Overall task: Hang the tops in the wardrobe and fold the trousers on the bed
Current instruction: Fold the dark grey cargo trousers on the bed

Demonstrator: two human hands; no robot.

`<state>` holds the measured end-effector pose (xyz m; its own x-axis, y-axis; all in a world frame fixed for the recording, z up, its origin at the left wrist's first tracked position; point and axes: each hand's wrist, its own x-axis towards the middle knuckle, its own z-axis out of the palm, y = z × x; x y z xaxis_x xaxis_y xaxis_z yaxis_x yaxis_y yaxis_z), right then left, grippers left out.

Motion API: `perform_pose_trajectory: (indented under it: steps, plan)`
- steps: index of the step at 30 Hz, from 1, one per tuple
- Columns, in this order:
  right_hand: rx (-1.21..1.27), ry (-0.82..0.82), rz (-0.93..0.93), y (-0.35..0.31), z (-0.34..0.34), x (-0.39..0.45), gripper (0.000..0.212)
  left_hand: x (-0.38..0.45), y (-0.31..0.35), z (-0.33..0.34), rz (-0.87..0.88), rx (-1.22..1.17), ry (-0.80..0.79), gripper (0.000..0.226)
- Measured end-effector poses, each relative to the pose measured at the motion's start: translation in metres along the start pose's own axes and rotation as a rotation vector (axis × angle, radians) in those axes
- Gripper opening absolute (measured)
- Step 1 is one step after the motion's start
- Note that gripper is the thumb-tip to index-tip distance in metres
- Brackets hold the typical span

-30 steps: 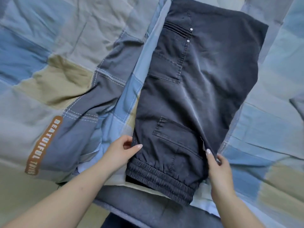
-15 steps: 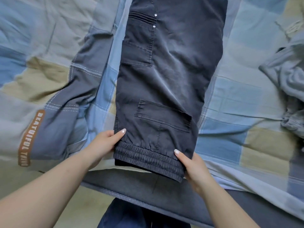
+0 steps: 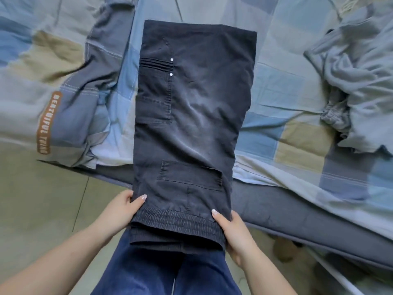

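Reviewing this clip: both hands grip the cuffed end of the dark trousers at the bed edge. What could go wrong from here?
1. The cuffed end of the trousers overhangs the bed; if the left hand or right hand lets go, it may slide floorward.
2. Pulling further could undo the layered fold.
3. The grey garment lies crumpled nearby, crowding the folding space.

Arms: both forearms bare from the wrist to the frame edge, no sleeves in view.
Left hand [image 3: 120,209]: no ring, watch or bracelet in view; thumbnail long, rounded, with a pale glossy polish.
Right hand [image 3: 232,229]: likewise unadorned; thumbnail in the same pale glossy finish.
Legs: dark blue jeans [image 3: 148,271], faintly ribbed weave, lighter wear along the thighs, a dark gap between the two legs.
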<state>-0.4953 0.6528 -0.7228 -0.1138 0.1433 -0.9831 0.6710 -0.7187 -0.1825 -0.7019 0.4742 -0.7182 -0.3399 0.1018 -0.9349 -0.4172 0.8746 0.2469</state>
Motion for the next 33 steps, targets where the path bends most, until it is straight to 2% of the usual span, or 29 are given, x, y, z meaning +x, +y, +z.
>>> perform_pose_trajectory:
  steps: [2,3,4,5,7,9,11,16,20,24,27,29,31,32,33]
  plan:
    - [0.003,0.019,-0.063,-0.007,-0.007,-0.019,0.074,-0.019,0.007,-0.002,0.034,0.025,0.025,0.06]
    - [-0.007,0.012,-0.124,-0.015,-0.01,-0.025,0.073,-0.025,0.016,-0.005,0.085,0.038,0.029,0.066]
    - [-0.037,-0.001,-0.183,-0.026,-0.012,-0.031,0.063,-0.029,0.028,-0.009,0.144,0.043,0.026,0.061]
    - [-0.051,-0.023,-0.213,-0.039,-0.015,-0.035,0.045,-0.032,0.041,-0.015,0.182,0.028,0.001,0.045]
    - [0.01,-0.08,-0.203,-0.07,-0.019,-0.037,0.018,-0.034,0.068,-0.028,0.169,-0.025,-0.124,0.017]
    - [0.196,-0.158,-0.176,-0.107,-0.021,-0.035,0.026,-0.027,0.098,-0.043,0.127,-0.172,-0.233,0.029]
    - [0.338,-0.185,-0.149,-0.145,-0.022,-0.027,0.032,-0.011,0.128,-0.057,0.091,-0.404,-0.264,0.036]
    - [0.371,-0.172,-0.215,-0.247,-0.007,0.009,0.036,0.035,0.208,-0.08,0.062,-0.725,-0.234,0.026]
    - [0.343,-0.161,-0.263,-0.313,0.012,0.04,0.044,0.072,0.26,-0.085,0.064,-0.801,-0.188,0.023]
    - [0.294,-0.136,-0.292,-0.354,0.027,0.07,0.047,0.113,0.293,-0.087,0.091,-0.796,-0.135,0.045]
    - [0.312,-0.119,-0.298,-0.368,0.031,0.098,0.049,0.138,0.307,-0.081,0.132,-0.784,-0.115,0.045]
    - [0.336,-0.082,-0.338,-0.37,0.035,0.114,0.048,0.15,0.309,-0.07,0.208,-0.736,-0.025,0.047]
    - [0.25,0.02,-0.471,-0.365,0.041,0.124,0.053,0.157,0.304,-0.057,0.402,-0.561,0.233,0.045]
    - [0.07,0.135,-0.61,-0.359,0.043,0.127,0.057,0.158,0.299,-0.052,0.574,-0.342,0.408,0.043]
    - [-0.21,0.272,-0.801,-0.352,0.047,0.129,0.06,0.159,0.294,-0.047,0.769,-0.071,0.554,0.043]
